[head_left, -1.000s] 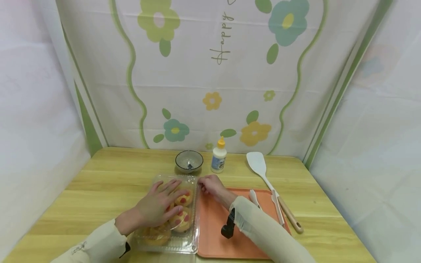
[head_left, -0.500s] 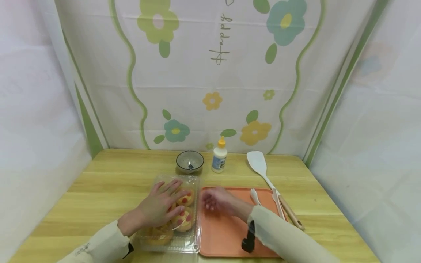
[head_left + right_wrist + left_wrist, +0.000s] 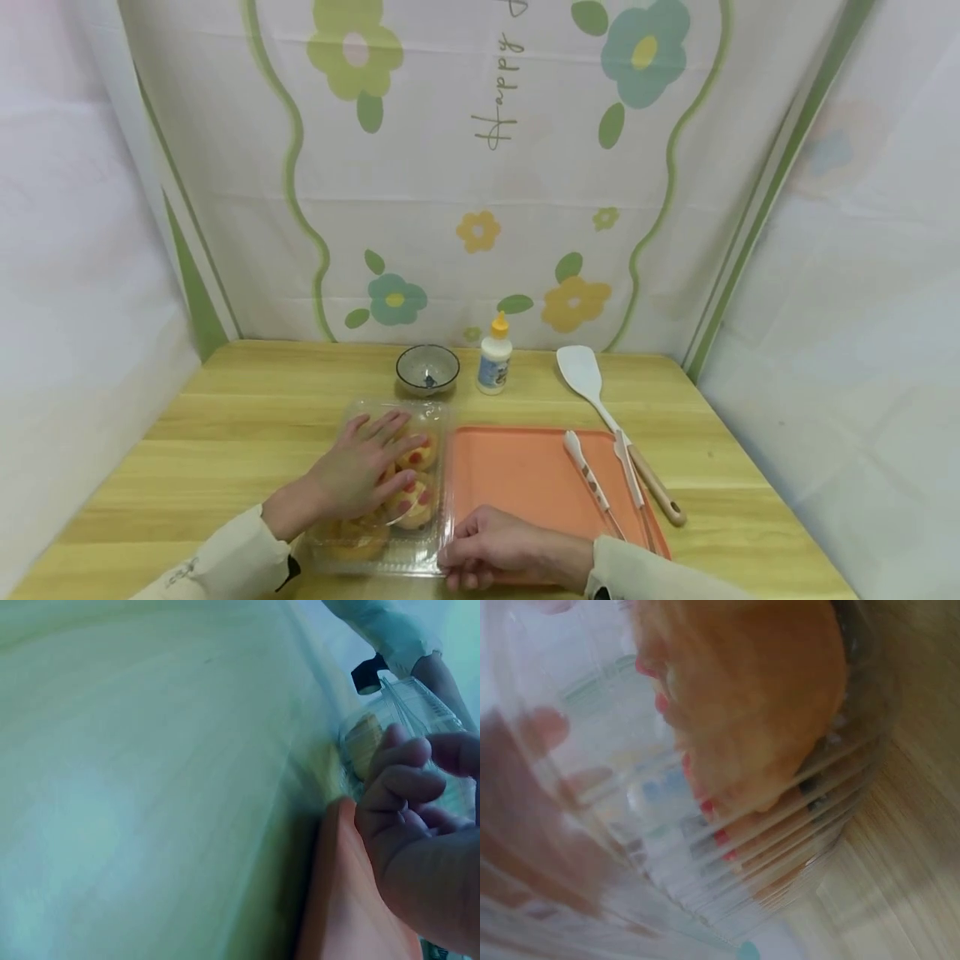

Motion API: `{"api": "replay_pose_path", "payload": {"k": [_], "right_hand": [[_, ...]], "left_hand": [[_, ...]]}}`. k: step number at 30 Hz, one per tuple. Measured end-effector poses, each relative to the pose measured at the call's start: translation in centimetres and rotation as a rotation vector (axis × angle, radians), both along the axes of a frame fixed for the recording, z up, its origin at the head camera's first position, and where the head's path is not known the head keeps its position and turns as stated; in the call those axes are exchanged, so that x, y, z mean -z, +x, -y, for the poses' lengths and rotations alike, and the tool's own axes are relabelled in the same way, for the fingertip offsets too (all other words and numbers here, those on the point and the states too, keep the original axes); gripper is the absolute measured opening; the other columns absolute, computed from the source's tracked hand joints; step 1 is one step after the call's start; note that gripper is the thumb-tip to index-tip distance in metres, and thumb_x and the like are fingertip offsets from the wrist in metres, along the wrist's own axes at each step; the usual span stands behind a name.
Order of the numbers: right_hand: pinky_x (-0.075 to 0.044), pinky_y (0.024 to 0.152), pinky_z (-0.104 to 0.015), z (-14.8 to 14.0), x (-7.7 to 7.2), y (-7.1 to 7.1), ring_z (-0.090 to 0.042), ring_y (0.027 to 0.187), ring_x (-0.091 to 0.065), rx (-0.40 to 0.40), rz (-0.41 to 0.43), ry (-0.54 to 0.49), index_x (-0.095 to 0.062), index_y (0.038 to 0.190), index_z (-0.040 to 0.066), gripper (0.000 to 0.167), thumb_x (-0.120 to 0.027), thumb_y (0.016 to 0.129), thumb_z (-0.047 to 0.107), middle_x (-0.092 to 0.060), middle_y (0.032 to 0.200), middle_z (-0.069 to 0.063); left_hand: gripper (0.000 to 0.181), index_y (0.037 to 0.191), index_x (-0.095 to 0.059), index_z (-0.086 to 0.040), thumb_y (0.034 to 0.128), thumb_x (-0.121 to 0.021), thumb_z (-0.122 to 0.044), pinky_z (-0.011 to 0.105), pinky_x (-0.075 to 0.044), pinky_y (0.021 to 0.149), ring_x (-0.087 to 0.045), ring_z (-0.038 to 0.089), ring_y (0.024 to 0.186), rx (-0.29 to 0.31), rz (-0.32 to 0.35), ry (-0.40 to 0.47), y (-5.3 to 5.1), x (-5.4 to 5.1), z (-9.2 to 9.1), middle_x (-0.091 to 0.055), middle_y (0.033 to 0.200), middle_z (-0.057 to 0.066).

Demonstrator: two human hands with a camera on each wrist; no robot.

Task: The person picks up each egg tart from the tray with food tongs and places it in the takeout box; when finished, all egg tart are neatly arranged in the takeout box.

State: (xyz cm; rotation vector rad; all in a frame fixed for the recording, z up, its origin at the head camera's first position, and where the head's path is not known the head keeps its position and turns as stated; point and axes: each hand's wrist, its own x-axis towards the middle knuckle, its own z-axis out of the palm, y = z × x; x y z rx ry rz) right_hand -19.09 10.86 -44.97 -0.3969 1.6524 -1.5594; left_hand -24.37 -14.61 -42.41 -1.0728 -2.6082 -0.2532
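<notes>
A clear plastic clamshell box (image 3: 390, 567) lies on the table with its lid down. Inside are several round pastries (image 3: 411, 504) with yellow tops and red pieces; one pastry (image 3: 742, 697) fills much of the left wrist view. My left hand (image 3: 356, 471) rests on the lid with its fingers spread. At the box's near right corner, my right hand (image 3: 498, 546) has its fingers curled and pinches the edge. The right wrist view shows these curled fingers against the box (image 3: 412, 697), though the exact contact is partly hidden.
Right of the box lies an orange tray (image 3: 510, 467), bearing tongs (image 3: 588, 479) with white tips. A white spatula (image 3: 581, 371) with a wooden handle lies beyond it. A small bowl (image 3: 427, 371) and a yellow-capped bottle (image 3: 494, 367) stand behind.
My right hand has let go of the box's far right corner and come toward me to the near right corner. The left hand stays in place on the lid.
</notes>
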Motion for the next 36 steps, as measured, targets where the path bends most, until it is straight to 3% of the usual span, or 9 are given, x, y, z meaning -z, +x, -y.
{"api": "replay_pose_path", "payload": {"k": [4,6,9,13,18,23,27,33,36], "right_hand": [[-0.036,0.045,-0.013,0.2,0.2,0.4,0.000,0.049,-0.048,0.047,0.008,-0.001,-0.059,0.083,-0.021,0.029,-0.065,0.087,0.007,-0.066,0.064,0.003],[-0.036,0.046,-0.013,0.3,0.2,0.6,0.000,0.049,-0.048,0.069,-0.009,0.010,-0.061,0.074,-0.007,0.020,-0.065,0.087,0.007,-0.064,0.062,0.003],[-0.036,0.046,-0.013,0.3,0.1,0.9,-0.001,0.049,-0.046,0.086,-0.028,0.029,-0.058,0.069,0.009,0.020,-0.065,0.088,0.008,-0.062,0.061,0.004],[-0.034,0.044,-0.013,0.3,0.0,1.0,-0.001,0.049,-0.045,0.083,-0.024,0.038,-0.058,0.069,0.010,0.021,-0.064,0.089,0.009,-0.061,0.060,0.005],[-0.036,0.045,-0.013,0.2,-0.1,1.1,-0.001,0.049,-0.046,0.085,-0.016,0.034,-0.060,0.070,0.009,0.018,-0.063,0.087,0.009,-0.062,0.061,0.005],[-0.034,0.044,-0.014,-0.3,-0.7,0.8,-0.002,0.050,-0.045,0.058,-0.043,0.063,-0.064,0.077,-0.006,0.021,-0.061,0.089,0.011,-0.061,0.062,0.004],[-0.036,0.046,-0.016,-1.4,-2.1,-0.4,-0.004,0.052,-0.048,0.065,-0.098,0.125,-0.065,0.082,-0.008,0.024,-0.059,0.089,0.014,-0.060,0.064,0.002],[-0.043,0.056,-0.021,-4.8,-4.9,-3.8,-0.011,0.065,-0.054,0.192,-0.229,0.166,-0.062,0.098,-0.006,0.024,-0.057,0.094,0.017,-0.063,0.080,-0.006],[-0.049,0.064,-0.028,-6.9,-6.5,-6.3,-0.017,0.076,-0.059,0.271,-0.361,0.226,-0.061,0.104,-0.004,0.026,-0.055,0.098,0.020,-0.065,0.091,-0.012]], "left_hand": [[0.048,0.140,-0.054,-0.016,0.0991,-0.054,-0.042,0.066,-0.029,0.104,-0.039,0.037,0.137,-0.002,0.008,-0.003,0.1,0.0,0.0,-0.045,0.148,0.019],[0.048,0.140,-0.054,-0.016,0.0993,-0.054,-0.043,0.066,-0.029,0.104,-0.039,0.037,0.137,0.000,0.003,-0.002,0.2,0.0,-0.1,-0.045,0.148,0.019],[0.048,0.139,-0.055,-0.017,0.0991,-0.054,-0.042,0.065,-0.030,0.103,-0.040,0.037,0.137,-0.001,-0.004,-0.002,0.2,-0.2,-0.1,-0.045,0.147,0.019],[0.044,0.138,-0.056,-0.017,0.0992,-0.055,-0.036,0.065,-0.031,0.102,-0.041,0.036,0.136,0.001,-0.015,0.004,0.2,-0.2,-0.2,-0.047,0.146,0.018],[0.040,0.140,-0.055,-0.017,0.0999,-0.051,-0.018,0.067,-0.027,0.103,-0.039,0.036,0.138,-0.004,0.027,0.035,0.0,-0.1,-0.2,-0.044,0.148,0.018],[0.046,0.141,-0.054,-0.020,0.0952,-0.051,-0.013,0.068,-0.023,0.105,-0.037,0.036,0.139,-0.012,0.090,0.072,-0.3,0.0,0.0,-0.042,0.150,0.016],[0.049,0.135,-0.059,-0.020,0.0902,-0.047,-0.004,0.070,-0.020,0.104,-0.034,0.040,0.139,0.005,0.172,0.188,-0.5,-0.2,0.4,-0.045,0.149,0.016],[0.038,0.119,-0.067,-0.009,0.0943,-0.040,0.001,0.071,-0.014,0.106,-0.030,0.049,0.138,0.067,0.349,0.427,-0.7,-1.2,1.6,-0.048,0.143,0.024],[0.030,0.119,-0.065,-0.007,0.0956,-0.046,-0.001,0.069,-0.020,0.106,-0.033,0.049,0.136,0.085,0.346,0.452,-1.1,-2.2,2.3,-0.049,0.141,0.025]]}}
